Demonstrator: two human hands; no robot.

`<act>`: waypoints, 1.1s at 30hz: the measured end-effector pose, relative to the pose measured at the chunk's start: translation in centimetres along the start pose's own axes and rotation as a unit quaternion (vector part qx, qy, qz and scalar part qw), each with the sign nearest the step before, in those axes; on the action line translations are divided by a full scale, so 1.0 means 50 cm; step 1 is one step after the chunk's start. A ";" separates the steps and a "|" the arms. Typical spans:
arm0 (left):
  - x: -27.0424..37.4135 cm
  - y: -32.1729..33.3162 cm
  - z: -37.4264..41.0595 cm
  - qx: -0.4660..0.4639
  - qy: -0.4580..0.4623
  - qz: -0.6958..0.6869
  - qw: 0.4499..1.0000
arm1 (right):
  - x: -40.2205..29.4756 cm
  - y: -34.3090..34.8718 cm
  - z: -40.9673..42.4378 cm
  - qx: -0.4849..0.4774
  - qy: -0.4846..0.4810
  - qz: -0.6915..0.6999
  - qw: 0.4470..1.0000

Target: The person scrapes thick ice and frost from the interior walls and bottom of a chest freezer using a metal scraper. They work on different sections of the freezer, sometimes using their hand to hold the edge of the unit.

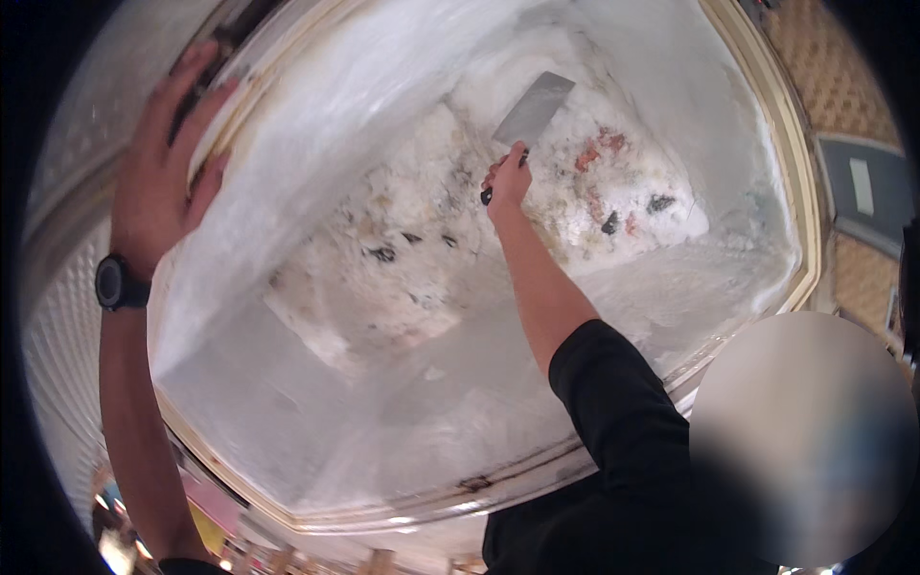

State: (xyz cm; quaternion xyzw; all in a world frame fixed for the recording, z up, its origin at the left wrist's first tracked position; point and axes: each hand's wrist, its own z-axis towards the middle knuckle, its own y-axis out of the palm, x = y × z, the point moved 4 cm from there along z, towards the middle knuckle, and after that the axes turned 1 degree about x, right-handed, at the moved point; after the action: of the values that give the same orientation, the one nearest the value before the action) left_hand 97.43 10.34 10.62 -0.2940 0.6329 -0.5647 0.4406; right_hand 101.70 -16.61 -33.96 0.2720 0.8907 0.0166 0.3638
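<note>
A frost-lined chest freezer [783, 187] fills the space before me, its pale rim running round the view. My right hand [510, 180] reaches down inside and grips a cleaver [535, 108] by its black handle. The broad grey blade points away from me over the frosted bottom [424, 194]. Dark scraps [611, 223] and reddish patches [588, 159] mark the frost around it. At the upper left, my left hand [162, 165] spreads its fingers by the freezer's far-left edge, with a black watch [118, 282] on the wrist. Whether its fingertips press on the edge is unclear.
White frost coats the left inner wall [302, 165]. A ribbed pale panel [68, 345] stands outside on the left. Beyond the right rim are a brown woven-patterned surface [826, 65] and a grey panel [866, 187]. A round blur hides the lower right.
</note>
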 end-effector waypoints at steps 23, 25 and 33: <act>-0.111 0.204 0.040 -0.052 0.060 -0.072 0.994 | 0.210 0.182 0.096 0.203 -0.144 -0.125 0.961; -0.127 0.191 0.012 -0.082 0.028 -0.054 0.995 | 0.217 0.214 0.073 0.167 -0.111 -0.083 0.976; -0.137 0.172 -0.006 -0.077 0.022 -0.046 0.996 | 0.096 0.207 0.052 0.206 -0.109 0.088 0.969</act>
State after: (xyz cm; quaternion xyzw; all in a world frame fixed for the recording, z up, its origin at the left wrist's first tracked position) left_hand 101.22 18.06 3.75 -0.3431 0.6697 -0.5405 0.3764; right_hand 105.46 -5.85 -36.59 0.4184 0.8027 -0.1649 0.3917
